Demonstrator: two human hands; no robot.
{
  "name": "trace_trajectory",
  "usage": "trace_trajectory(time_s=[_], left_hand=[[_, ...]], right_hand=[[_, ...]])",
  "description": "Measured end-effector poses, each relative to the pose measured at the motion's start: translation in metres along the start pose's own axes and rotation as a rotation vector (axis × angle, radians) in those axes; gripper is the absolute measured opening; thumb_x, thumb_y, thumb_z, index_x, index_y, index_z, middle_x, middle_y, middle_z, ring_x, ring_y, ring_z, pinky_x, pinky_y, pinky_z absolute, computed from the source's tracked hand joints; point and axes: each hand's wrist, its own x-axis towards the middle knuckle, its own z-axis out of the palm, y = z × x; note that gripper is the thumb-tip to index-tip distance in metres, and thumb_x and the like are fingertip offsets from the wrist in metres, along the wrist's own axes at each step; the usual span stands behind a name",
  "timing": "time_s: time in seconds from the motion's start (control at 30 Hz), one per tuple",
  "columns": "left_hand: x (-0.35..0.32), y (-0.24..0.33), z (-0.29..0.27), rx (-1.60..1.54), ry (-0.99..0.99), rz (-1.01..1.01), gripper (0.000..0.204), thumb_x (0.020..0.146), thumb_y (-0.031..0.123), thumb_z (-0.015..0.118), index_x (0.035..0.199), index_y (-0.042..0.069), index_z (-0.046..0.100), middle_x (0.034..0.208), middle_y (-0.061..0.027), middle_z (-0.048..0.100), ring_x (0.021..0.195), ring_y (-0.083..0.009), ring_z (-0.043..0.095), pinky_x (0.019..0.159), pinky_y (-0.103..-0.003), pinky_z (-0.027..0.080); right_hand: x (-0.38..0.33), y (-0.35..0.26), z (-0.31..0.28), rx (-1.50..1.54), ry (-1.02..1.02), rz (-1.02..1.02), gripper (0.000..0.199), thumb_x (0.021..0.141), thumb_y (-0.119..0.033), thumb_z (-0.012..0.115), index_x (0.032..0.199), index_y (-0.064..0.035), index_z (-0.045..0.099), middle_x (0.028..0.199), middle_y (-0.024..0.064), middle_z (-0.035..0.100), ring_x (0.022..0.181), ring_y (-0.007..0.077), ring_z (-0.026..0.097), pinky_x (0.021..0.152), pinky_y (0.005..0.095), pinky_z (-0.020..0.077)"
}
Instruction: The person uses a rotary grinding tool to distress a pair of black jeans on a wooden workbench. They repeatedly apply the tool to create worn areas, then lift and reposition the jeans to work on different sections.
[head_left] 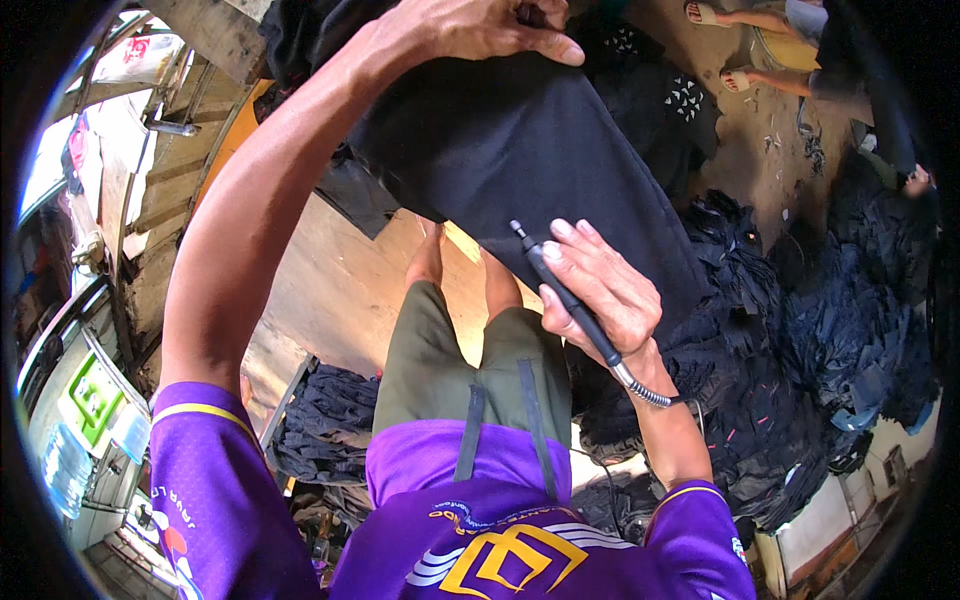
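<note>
A broad piece of black cloth (480, 140) hangs in front of me, its upper edge near the top of the view. My left hand (490, 28) is raised there, fingers closed on that edge with the thumb pointing right. Lower down, my right hand (610, 290) grips a black pen-shaped corded tool (570, 298) between thumb and fingers. Its short metal tip (515, 226) points up and left, over the lower part of the cloth; whether it touches, I cannot tell. A coiled metal sleeve (648, 393) guards the cord at its back end.
Heaps of dark cloth (760, 380) cover the floor at right, and another pile (325, 420) sits at lower left. Black pieces with small white marks (685, 98) lie beyond the cloth. Another person's legs (765, 80) show at upper right. Wooden boards (185, 150) stand at left.
</note>
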Motion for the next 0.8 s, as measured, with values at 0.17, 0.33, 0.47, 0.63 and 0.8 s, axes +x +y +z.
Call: trace_trajectory(time_s=[0.17,0.33,0.47,0.63,0.8], left_hand=[[-0.0001,-0.0027,0.0064,0.009,0.096,0.120,0.048,0.090,0.049,0.090,0.080,0.005,0.073,0.069,-0.0142,0.068,0.062,-0.0314,0.067,0.059,-0.043,0.049],[-0.0020,-0.0013,0.0073,0.048,0.098,0.093,0.046,0.089,0.047,0.090,0.083,0.005,0.075,0.072,-0.0149,0.070,0.066,-0.0323,0.070,0.062,-0.044,0.051],[-0.0036,-0.0014,0.0074,0.042,0.082,0.066,0.045,0.090,0.046,0.090,0.083,0.004,0.076,0.075,-0.0156,0.072,0.068,-0.0323,0.071,0.063,-0.044,0.052],[-0.0038,-0.0016,0.0075,0.031,0.067,0.054,0.043,0.090,0.045,0.090,0.085,0.004,0.077,0.071,-0.0131,0.069,0.063,-0.0282,0.066,0.062,-0.043,0.051],[-0.0040,-0.0023,0.0087,0.021,0.068,0.049,0.041,0.090,0.043,0.091,0.085,0.005,0.077,0.069,-0.0117,0.068,0.060,-0.0238,0.064,0.060,-0.041,0.049]], right_hand=[[-0.0006,0.0023,0.0001,-0.023,0.010,0.012,0.030,0.085,-0.004,0.084,0.115,0.0019,0.082,0.108,0.0176,0.083,0.115,0.0364,0.080,0.107,0.0507,0.0634],[0.0022,0.0028,0.0006,-0.021,0.034,0.011,0.032,0.086,-0.004,0.083,0.117,0.0019,0.082,0.109,0.0189,0.083,0.115,0.0359,0.080,0.106,0.0500,0.0643],[0.0020,0.0029,0.0001,0.005,-0.037,-0.057,0.032,0.086,-0.004,0.084,0.118,0.0024,0.082,0.109,0.0200,0.083,0.115,0.0363,0.081,0.105,0.0505,0.0646],[0.0028,0.0060,0.0004,-0.001,-0.024,-0.034,0.030,0.087,-0.004,0.083,0.116,0.0038,0.081,0.110,0.0200,0.082,0.115,0.0372,0.080,0.106,0.0506,0.0643],[0.0022,0.0072,0.0022,-0.004,0.001,-0.033,0.031,0.086,-0.004,0.082,0.116,0.0033,0.082,0.110,0.0197,0.083,0.115,0.0372,0.081,0.106,0.0508,0.0642]])
